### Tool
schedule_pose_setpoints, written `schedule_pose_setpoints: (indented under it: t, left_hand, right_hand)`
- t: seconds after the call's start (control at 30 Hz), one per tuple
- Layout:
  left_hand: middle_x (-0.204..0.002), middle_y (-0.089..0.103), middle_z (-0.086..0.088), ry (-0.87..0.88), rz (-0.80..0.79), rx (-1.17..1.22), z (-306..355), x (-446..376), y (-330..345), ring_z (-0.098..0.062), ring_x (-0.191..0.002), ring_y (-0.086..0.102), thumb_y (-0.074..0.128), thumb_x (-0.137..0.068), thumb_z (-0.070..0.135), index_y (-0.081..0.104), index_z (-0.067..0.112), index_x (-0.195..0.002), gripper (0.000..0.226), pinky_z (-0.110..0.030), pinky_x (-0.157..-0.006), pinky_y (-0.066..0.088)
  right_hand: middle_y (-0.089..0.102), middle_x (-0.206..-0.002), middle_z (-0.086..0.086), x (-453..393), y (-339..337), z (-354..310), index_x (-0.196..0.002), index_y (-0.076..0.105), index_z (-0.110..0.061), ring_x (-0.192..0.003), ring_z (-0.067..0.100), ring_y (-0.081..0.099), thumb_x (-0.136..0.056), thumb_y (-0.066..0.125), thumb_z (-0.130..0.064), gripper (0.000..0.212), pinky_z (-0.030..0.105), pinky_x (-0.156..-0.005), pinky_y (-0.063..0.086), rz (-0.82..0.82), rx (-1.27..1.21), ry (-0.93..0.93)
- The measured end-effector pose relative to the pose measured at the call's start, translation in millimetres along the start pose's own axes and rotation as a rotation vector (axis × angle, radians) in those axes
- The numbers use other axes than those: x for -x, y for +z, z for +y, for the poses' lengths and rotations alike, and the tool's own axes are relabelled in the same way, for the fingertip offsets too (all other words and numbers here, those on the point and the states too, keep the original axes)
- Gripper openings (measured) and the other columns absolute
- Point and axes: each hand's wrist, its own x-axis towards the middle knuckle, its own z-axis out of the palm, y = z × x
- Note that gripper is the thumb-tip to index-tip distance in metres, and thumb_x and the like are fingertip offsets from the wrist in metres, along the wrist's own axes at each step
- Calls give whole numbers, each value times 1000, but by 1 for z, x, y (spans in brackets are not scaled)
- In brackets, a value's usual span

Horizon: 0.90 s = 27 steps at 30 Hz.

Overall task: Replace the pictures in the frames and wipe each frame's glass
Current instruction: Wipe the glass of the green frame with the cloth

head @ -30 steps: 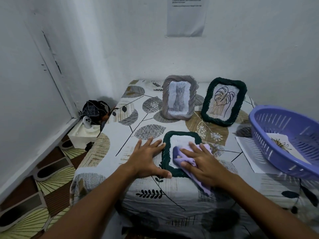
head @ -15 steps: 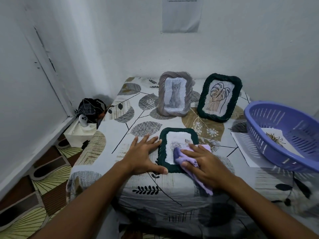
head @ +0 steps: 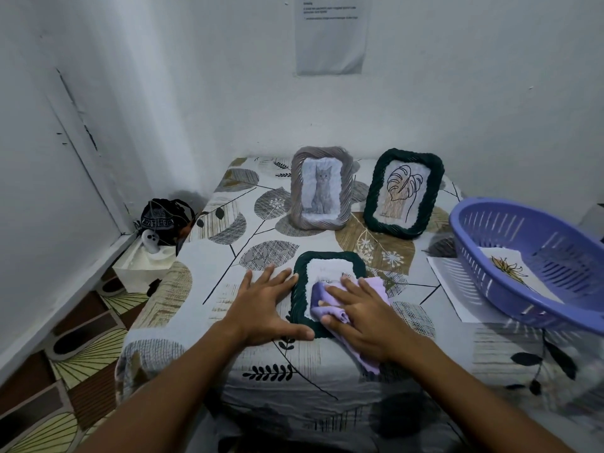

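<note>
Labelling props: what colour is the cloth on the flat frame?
Light purple cloth, pressed under the right hand; the head view shows it.

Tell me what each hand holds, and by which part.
Nothing is gripped. The right hand presses the lilac cloth onto the glass of the flat green frame; the left hand touches its left edge.

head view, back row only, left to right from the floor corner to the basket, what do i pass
black bag → grey frame with the cat picture → dark green frame with the leaf drawing → purple basket
</note>
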Motion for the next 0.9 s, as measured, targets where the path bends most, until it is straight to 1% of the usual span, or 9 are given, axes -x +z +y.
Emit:
schedule_pose_setpoints:
  t: [0.13,0.23,0.33,0.43,0.57,0.67,0.77,0.83,0.9]
  left_hand:
    - [-159,10,12,-3,-10,6,0,-1,-1,-9,-147,-5,34,-41,102,17,29,-152,133,-49,-118,-8]
    - [-159,10,13,1,-5,7,-1,0,-1,-9,-147,-5,37,-42,101,17,29,-152,133,-49,-118,-7]
    - [-159,11,12,6,-4,-7,0,0,-1,-10,-147,-4,36,-41,101,18,28,-152,134,-48,-118,-6]
    - [-159,12,11,6,9,-22,0,0,-1,-10,-147,-2,39,-46,98,19,27,-151,129,-48,-119,-5]
    - [-159,13,11,-2,16,-21,1,1,-1,-9,-147,-1,48,-53,92,20,28,-151,120,-48,-119,-4]
    - [-159,13,12,-1,8,-2,1,1,-2,-9,-147,-2,43,-48,96,20,29,-151,125,-48,-119,-5]
    - [-159,13,12,-3,7,3,1,1,-2,-9,-147,-2,37,-43,100,20,29,-151,131,-47,-119,-6]
    - [-159,13,13,-7,3,-12,0,2,-2,-9,-147,-2,35,-41,101,20,29,-151,132,-47,-119,-6]
    - [-159,13,13,-13,0,-17,1,2,-3,-9,-147,-2,35,-41,101,19,30,-151,132,-47,-119,-6]
  right_hand:
    - [23,-157,-2,-2,-3,-8,-141,39,-39,-147,17,6,-81,-1,-67,78,33,-117,-5,-29,9,-21]
    - [28,-156,1,-6,1,-15,-138,43,-41,-146,19,11,-80,-3,-67,79,34,-117,-3,-10,18,-42]
    - [24,-157,0,-5,4,-15,-139,41,-44,-147,18,10,-81,-2,-67,76,33,-116,-4,-7,35,-52]
    - [23,-158,-1,-3,5,-13,-138,40,-47,-146,18,11,-84,1,-66,70,31,-116,-3,-25,31,-81]
    - [29,-155,1,-2,3,-12,-138,41,-46,-145,18,16,-86,2,-66,68,32,-117,3,-27,33,-103]
    - [41,-148,0,1,2,-6,-134,48,-44,-140,22,28,-90,4,-65,66,35,-116,15,4,65,-114]
    - [55,-136,-1,10,2,5,-125,59,-39,-130,27,43,-96,15,-60,56,39,-105,34,65,91,-131]
    - [59,-131,-2,17,1,13,-120,63,-35,-125,29,49,-98,22,-57,52,40,-98,41,108,100,-134]
    - [61,-128,-5,23,-1,19,-118,64,-33,-123,29,51,-98,23,-57,51,41,-95,45,133,113,-131]
